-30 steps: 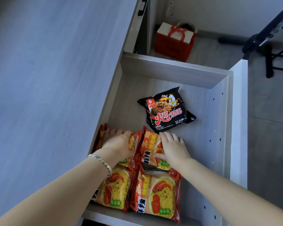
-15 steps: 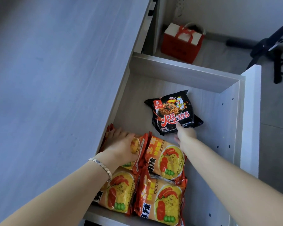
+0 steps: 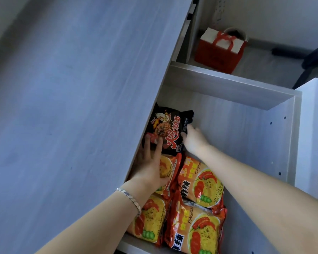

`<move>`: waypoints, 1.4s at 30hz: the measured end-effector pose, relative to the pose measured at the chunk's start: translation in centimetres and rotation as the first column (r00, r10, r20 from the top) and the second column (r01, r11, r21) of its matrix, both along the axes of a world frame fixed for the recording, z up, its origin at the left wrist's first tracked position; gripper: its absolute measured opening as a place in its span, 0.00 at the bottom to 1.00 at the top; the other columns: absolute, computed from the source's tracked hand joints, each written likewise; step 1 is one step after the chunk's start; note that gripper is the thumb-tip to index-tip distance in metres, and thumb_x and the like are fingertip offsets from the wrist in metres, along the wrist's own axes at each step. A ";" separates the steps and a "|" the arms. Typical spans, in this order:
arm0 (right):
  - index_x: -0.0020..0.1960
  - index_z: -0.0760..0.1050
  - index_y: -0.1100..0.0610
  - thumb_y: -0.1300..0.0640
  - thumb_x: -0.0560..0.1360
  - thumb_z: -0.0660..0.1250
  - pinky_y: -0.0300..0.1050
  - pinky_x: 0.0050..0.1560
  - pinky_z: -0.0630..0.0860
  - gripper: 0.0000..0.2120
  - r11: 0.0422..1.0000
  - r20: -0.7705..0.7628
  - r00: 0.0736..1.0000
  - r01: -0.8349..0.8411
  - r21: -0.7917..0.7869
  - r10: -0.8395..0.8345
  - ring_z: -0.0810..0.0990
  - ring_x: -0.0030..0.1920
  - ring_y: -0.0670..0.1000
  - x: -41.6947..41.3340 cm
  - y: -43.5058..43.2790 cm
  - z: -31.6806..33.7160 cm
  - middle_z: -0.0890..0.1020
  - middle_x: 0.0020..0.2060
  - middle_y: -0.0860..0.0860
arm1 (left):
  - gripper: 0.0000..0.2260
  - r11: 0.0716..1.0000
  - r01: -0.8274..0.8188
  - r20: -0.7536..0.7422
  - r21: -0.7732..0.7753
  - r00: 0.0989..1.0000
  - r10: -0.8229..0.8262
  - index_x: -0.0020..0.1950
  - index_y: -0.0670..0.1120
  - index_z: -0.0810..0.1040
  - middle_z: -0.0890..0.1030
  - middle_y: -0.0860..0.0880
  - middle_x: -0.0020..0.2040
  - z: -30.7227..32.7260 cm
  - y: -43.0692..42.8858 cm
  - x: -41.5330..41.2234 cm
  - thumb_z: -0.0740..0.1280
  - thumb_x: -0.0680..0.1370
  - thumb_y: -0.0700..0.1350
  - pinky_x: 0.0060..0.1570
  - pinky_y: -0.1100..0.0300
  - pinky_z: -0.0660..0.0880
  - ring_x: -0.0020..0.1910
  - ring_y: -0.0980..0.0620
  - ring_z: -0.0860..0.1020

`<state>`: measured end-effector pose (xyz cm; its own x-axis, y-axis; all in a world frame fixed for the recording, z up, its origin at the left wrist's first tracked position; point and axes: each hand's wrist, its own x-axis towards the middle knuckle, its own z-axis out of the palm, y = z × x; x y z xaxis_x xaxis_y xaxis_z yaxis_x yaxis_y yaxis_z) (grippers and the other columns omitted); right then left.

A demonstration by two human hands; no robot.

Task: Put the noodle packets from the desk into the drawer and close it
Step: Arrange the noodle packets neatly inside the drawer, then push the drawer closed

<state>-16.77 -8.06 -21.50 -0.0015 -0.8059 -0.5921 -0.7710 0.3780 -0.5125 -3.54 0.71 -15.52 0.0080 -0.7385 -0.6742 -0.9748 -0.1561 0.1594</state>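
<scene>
The drawer point(image 3: 228, 85) stands pulled out beside the grey desk top point(image 3: 72, 107). Several orange noodle packets point(image 3: 200, 184) lie flat in its near half. A black noodle packet point(image 3: 167, 129) sits against the drawer's left side, partly under the desk edge. My left hand point(image 3: 151, 162) lies flat, palm over an orange packet, fingertips pressing the black packet's near edge. My right hand point(image 3: 193, 138) grips the black packet's right edge, its fingers curled on the wrapper.
A red gift bag point(image 3: 218, 52) stands on the floor behind the drawer. A black stand point(image 3: 312, 61) rises at the far right. The drawer's right half shows bare bottom panel point(image 3: 237, 134).
My right hand has carried the black packet from the drawer's middle to its left side and turned it. My left hand has slid forward onto the packet's edge.
</scene>
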 end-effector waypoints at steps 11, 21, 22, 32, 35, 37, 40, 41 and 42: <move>0.65 0.73 0.59 0.60 0.80 0.54 0.48 0.65 0.70 0.16 0.956 0.042 0.958 -0.287 0.060 0.285 0.74 0.64 0.56 -3.9 2.7 6.2 0.76 0.65 0.56 | 0.19 0.928 0.322 0.146 -0.188 0.943 -0.298 0.67 0.42 0.73 0.70 0.43 0.71 3.3 -1.4 -2.2 0.56 0.80 0.51 0.75 0.48 0.51 0.72 0.43 0.66; 0.73 0.60 0.59 0.58 0.75 0.63 0.56 0.69 0.60 0.28 0.931 -0.374 0.863 0.253 -0.263 -0.340 0.59 0.71 0.63 -14.0 10.3 11.9 0.58 0.73 0.62 | 0.25 0.790 0.239 0.152 -0.565 0.971 -0.184 0.77 0.42 0.55 0.55 0.44 0.78 7.3 -2.0 2.2 0.56 0.81 0.45 0.76 0.50 0.46 0.78 0.47 0.51; 0.74 0.56 0.60 0.57 0.75 0.63 0.57 0.69 0.60 0.31 0.920 -0.371 0.844 0.326 -0.217 -0.386 0.58 0.71 0.64 -14.3 10.8 11.6 0.57 0.73 0.63 | 0.25 0.832 0.207 0.143 -0.515 0.978 -0.155 0.78 0.44 0.51 0.50 0.45 0.79 7.1 -1.8 3.2 0.53 0.82 0.47 0.76 0.51 0.43 0.78 0.48 0.46; 0.73 0.57 0.65 0.59 0.74 0.63 0.53 0.62 0.71 0.30 0.814 -0.238 0.779 0.561 -0.149 -0.580 0.70 0.67 0.62 -13.4 10.5 12.1 0.64 0.71 0.61 | 0.28 0.842 0.068 0.043 -0.535 0.998 -0.053 0.78 0.51 0.52 0.51 0.51 0.79 4.9 -0.9 5.5 0.43 0.79 0.58 0.76 0.51 0.41 0.78 0.51 0.46; 0.74 0.57 0.61 0.59 0.74 0.61 0.53 0.65 0.70 0.30 0.845 -0.206 0.819 0.519 -0.131 -0.535 0.68 0.69 0.60 -12.2 10.4 12.7 0.65 0.72 0.58 | 0.31 0.822 0.057 0.026 -0.566 0.998 -0.051 0.77 0.52 0.56 0.55 0.51 0.79 4.7 -0.8 5.4 0.39 0.76 0.59 0.76 0.51 0.41 0.78 0.51 0.49; 0.74 0.59 0.59 0.60 0.74 0.60 0.52 0.65 0.70 0.29 0.857 -0.158 0.843 0.497 -0.135 -0.514 0.68 0.69 0.59 -10.5 10.0 12.9 0.67 0.72 0.58 | 0.30 0.820 0.041 0.016 -0.571 0.999 -0.039 0.77 0.53 0.56 0.55 0.52 0.78 4.7 -0.9 5.6 0.39 0.76 0.59 0.75 0.52 0.39 0.78 0.51 0.49; 0.73 0.61 0.54 0.61 0.73 0.59 0.52 0.61 0.73 0.28 0.858 -0.011 0.863 0.500 -0.120 -0.504 0.73 0.64 0.57 -6.9 9.1 12.7 0.71 0.69 0.55 | 0.29 0.823 0.011 -0.024 -0.568 0.999 -0.030 0.77 0.53 0.57 0.55 0.53 0.78 4.6 -0.7 5.9 0.40 0.77 0.58 0.76 0.52 0.41 0.78 0.52 0.48; 0.72 0.61 0.53 0.62 0.73 0.58 0.51 0.58 0.74 0.27 0.843 0.078 0.850 0.527 -0.106 -0.521 0.75 0.61 0.55 -5.5 8.7 12.6 0.73 0.68 0.53 | 0.28 0.823 0.008 -0.030 -0.568 0.999 -0.031 0.77 0.53 0.57 0.55 0.53 0.78 4.6 -0.7 5.9 0.40 0.77 0.57 0.76 0.52 0.41 0.78 0.52 0.48; 0.71 0.62 0.53 0.63 0.73 0.57 0.49 0.57 0.74 0.26 0.829 0.167 0.829 0.552 -0.088 -0.534 0.76 0.59 0.54 -4.2 8.4 12.5 0.74 0.67 0.52 | 0.28 0.824 0.005 -0.033 -0.567 0.999 -0.029 0.77 0.54 0.57 0.55 0.53 0.78 4.5 -0.8 6.0 0.40 0.78 0.57 0.76 0.52 0.41 0.78 0.52 0.48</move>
<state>-20.93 0.33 -8.99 -0.3917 -0.7655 -0.5106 -0.3836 0.6402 -0.6656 2.47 -0.09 -11.00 -0.0248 -0.9903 -0.1365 -0.9676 -0.0105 0.2521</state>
